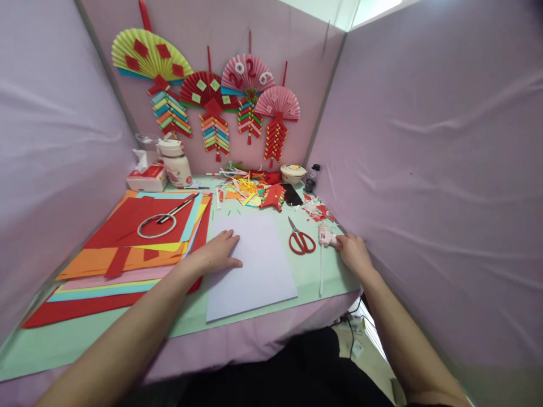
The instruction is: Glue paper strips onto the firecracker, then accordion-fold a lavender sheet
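My left hand [218, 251] lies with its fingers spread on a large white sheet [258, 271] at the table's front middle. To the right, my right hand [355, 254] grips the handle end of a pale pink glue gun [326, 235], which rests on its side on the table. A long white glue stick [321, 274] reaches from the gun toward the table's front edge. Between the sheet and the gun lies a pair of scissors [302, 242] with red handles, blades pointing away from me. Part of the gun's handle is hidden by my fingers.
On the left, stacked coloured paper [89, 263] carries a white ring [156, 225] and a dark pen-like tool [180, 207]. Behind are a tissue box [147, 178], a jug [176, 167], paper scraps [246, 189] and a lidded bowl [292, 174]. Paper fan decorations [248, 73] hang on the back wall.
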The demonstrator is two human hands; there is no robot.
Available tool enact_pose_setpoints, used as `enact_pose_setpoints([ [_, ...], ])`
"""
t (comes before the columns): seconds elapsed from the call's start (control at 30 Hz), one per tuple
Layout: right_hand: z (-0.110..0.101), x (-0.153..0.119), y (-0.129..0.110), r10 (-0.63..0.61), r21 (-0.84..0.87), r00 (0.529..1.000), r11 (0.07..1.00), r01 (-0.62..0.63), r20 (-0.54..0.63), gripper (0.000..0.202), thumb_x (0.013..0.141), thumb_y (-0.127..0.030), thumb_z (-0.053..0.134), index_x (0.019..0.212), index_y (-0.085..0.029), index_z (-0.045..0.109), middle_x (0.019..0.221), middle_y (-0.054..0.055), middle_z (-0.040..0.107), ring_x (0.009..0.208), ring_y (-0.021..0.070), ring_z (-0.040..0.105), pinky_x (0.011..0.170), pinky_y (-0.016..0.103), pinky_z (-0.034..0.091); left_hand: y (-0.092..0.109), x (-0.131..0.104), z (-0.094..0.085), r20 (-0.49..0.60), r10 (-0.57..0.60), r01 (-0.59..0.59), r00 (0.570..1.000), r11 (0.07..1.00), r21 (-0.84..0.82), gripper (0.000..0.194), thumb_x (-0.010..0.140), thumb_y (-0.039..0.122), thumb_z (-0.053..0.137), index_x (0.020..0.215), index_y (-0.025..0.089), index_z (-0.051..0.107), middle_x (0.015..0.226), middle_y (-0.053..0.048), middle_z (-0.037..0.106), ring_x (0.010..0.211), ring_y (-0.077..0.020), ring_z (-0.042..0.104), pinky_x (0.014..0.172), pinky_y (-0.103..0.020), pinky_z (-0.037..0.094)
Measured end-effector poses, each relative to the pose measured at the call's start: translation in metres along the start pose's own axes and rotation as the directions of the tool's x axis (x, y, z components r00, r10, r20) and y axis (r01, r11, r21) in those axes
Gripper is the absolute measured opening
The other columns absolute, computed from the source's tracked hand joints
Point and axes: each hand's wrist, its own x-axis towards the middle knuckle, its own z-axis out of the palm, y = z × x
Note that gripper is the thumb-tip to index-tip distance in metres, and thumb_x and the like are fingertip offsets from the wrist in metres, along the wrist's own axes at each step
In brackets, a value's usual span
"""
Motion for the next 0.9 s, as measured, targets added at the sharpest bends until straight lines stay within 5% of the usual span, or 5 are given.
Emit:
enact_pose_setpoints([
  [0.3,0.000,0.038,-0.008,0.069,0.004,0.997,0.998,-0.069,-0.031,0.028,0.093,-0.016,0.041,0.098,-0.015,0.068,0.103,0.014,0.064,0.096,0.0234,0.052,0.079,0.031,0.033,-0.015,0.003,0.009,-0.058,-0.002,-0.001,0.998,0.998,-0.062,0.086,0.078,0.058,0.059,0.146,0.011,0.035,0.159,-0.019,0.018,0.147,-0.0329,0.016,0.118,-0.043,0.022],
  [0.5,-0.018,0.021,-0.045,-0.034,0.023,0.989,0.999,0.038,-0.142,0.034,0.093,-0.020,0.044,0.123,-0.015,0.058,0.121,0.016,0.059,0.109,0.0262,0.052,0.091,0.034,0.034,-0.015,0.000,0.008,-0.056,0.026,-0.029,0.998,0.998,-0.052,0.085,0.078,0.058,0.058,0.146,0.012,0.036,0.159,-0.018,0.019,0.147,-0.0327,0.016,0.117,-0.044,0.023],
  [0.7,-0.022,0.015,-0.109,-0.094,0.096,0.990,0.992,0.084,0.107,0.023,0.091,-0.027,0.048,0.101,-0.014,0.064,0.096,0.013,0.068,0.089,0.0237,0.063,0.072,0.029,0.038,-0.017,-0.002,0.011,-0.050,0.027,-0.029,0.998,0.998,-0.050,0.086,0.078,0.060,0.058,0.147,0.013,0.035,0.159,-0.018,0.018,0.147,-0.0313,0.016,0.118,-0.040,0.022],
  [0.9,-0.028,0.028,-0.118,-0.010,0.103,0.993,0.995,-0.002,0.117,0.023,0.084,-0.025,0.054,0.101,-0.012,0.061,0.093,0.014,0.070,0.085,0.0242,0.065,0.066,0.028,0.036,-0.015,-0.006,0.009,-0.057,0.020,-0.023,0.998,0.998,-0.062,0.086,0.077,0.060,0.060,0.146,0.014,0.035,0.159,-0.018,0.019,0.147,-0.0313,0.016,0.118,-0.040,0.021],
])
